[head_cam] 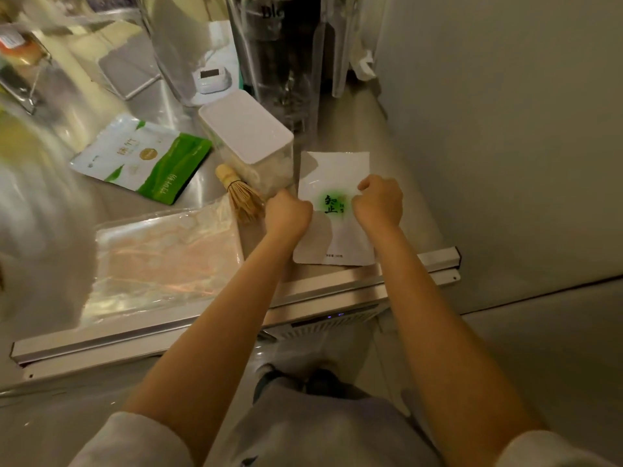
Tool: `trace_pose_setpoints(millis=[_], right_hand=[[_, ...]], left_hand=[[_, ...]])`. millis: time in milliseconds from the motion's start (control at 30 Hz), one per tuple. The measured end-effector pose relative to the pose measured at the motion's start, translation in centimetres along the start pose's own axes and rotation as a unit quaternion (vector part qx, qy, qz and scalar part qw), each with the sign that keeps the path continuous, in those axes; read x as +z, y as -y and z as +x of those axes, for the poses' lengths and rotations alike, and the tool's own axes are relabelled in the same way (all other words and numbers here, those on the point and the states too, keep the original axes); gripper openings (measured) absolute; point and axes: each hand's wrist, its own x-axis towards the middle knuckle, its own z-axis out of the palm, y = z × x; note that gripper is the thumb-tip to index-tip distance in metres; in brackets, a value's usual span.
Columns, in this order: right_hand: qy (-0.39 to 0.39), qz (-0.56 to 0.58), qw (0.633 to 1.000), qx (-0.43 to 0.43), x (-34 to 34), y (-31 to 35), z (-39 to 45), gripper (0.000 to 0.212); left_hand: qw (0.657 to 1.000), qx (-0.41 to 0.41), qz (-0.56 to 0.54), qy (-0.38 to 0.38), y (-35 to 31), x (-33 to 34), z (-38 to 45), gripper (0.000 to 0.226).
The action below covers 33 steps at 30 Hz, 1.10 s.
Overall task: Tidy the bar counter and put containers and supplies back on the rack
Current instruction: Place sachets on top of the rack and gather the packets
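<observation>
A white pouch [333, 237] with a green mark and dark characters lies flat on the steel counter [397, 210] near its right end. My left hand [286, 212] is curled at the pouch's left edge and my right hand [379, 198] is curled on its right side. Both hands grip the pouch. A bamboo whisk [241, 193] lies just left of my left hand. Behind the whisk stands a clear box with a white lid [246, 129]. A green and white pouch [141, 158] lies further left.
A clear plastic bag [165, 257] lies flat at the counter's front. Tall clear blender jars [283, 55] and a small white timer [212, 77] stand at the back. A wall [505, 129] closes the right side. A wire rack [20, 79] shows at far left.
</observation>
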Motion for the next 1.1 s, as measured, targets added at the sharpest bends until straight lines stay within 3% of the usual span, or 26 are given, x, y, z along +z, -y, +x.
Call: trace_pose_setpoints(millis=[267,500,667,800,967,1100], right_hand=[[0.013,0.052,0.996,0.077,0.3,-0.5,-0.1,0.053],[0.019,0.139,0.986,0.089,-0.1,-1.7,0.0,0.037],[-0.007,0.26,0.962,0.082,-0.7,-2.1,-0.5,0.035],[-0.031,0.346,0.935,0.075,-1.7,-1.5,-0.8,0.027],[-0.067,0.385,0.92,0.038,-2.9,0.6,-1.2,0.017],[-0.059,0.386,0.921,0.008,-3.2,2.5,-1.9,0.012]], left_hand=[[0.996,-0.05,-0.064,0.029,-0.9,0.6,0.0,0.031],[0.993,-0.048,-0.088,0.059,-1.2,1.2,-0.5,0.029],[0.993,-0.032,-0.082,0.073,-1.6,1.2,-1.3,0.006],[0.987,0.016,-0.143,0.073,-2.8,1.2,-2.5,0.026],[0.972,0.062,-0.224,0.042,-3.9,0.4,-3.6,0.018],[0.958,0.078,-0.275,0.014,-3.9,-1.4,-4.4,0.028]])
